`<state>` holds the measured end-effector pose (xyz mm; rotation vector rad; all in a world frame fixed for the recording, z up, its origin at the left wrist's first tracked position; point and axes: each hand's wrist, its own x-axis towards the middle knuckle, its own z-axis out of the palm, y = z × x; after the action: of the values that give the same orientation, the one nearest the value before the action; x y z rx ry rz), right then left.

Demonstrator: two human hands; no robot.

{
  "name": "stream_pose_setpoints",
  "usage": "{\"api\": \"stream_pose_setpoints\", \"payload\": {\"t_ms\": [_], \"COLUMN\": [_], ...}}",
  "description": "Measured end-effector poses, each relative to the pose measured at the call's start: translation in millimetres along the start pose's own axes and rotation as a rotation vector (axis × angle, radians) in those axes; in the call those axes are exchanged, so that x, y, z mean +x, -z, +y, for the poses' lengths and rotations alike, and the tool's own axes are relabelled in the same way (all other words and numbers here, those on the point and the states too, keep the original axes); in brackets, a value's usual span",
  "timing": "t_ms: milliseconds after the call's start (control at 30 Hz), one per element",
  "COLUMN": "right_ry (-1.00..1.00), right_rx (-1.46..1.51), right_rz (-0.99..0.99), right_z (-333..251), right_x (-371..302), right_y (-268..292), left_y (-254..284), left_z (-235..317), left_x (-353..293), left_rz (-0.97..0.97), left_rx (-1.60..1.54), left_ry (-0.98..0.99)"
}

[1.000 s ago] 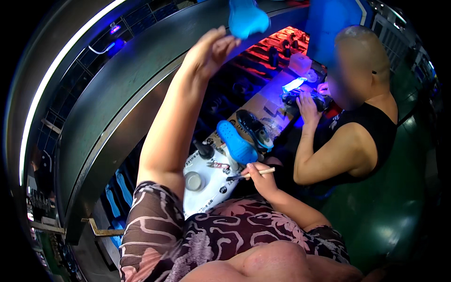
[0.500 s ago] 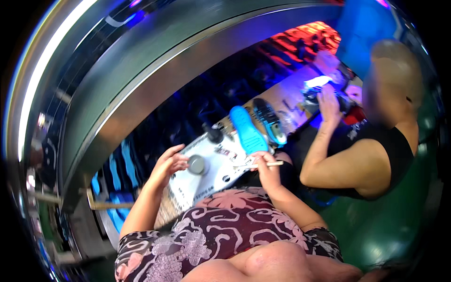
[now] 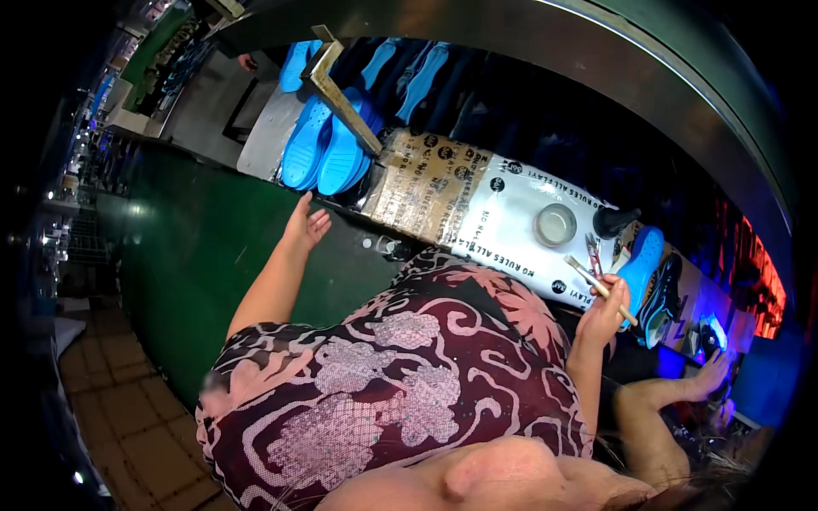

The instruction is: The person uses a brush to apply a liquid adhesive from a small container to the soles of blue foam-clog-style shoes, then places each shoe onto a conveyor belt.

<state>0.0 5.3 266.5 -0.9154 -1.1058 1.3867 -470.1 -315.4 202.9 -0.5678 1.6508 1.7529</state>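
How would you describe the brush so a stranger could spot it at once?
Find the white printed sheet, then the round grey cup on it. Below and right of the cup, the right hand holds the brush. Its long, pale handle sets it apart from the reddish tool beside it.

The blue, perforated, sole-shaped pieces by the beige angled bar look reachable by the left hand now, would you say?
Probably yes: the empty left hand appears close to the near ends of the blue, perforated, sole-shaped pieces, with nothing visible between; the beige angled bar seems to cross only farther back.
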Motion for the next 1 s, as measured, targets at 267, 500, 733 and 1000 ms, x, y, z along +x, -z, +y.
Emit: {"api": "stream_pose_setpoints", "payload": {"t_ms": [267,500,733,1000], "right_ry": [-0.065,-0.079,-0.067,-0.089], "right_rx": [-0.073,-0.033,-0.079,-0.028], "right_rz": [0.048,0.056,0.001,0.075], "right_z": [12,16,24,21], "right_x": [-8,-9,-7,-13], "right_y": [4,-2,0,3], "left_y": [-48,-40,-57,-53], "left_z": [7,-6,-11,-9], "left_x": [69,49,31,65], "left_rz": [-0.142,-0.275,-0.334,-0.160], "left_rx": [-0.093,-0.475,-0.184,-0.169], "left_ry": [0.010,-0.043,-0.149,-0.062]}}
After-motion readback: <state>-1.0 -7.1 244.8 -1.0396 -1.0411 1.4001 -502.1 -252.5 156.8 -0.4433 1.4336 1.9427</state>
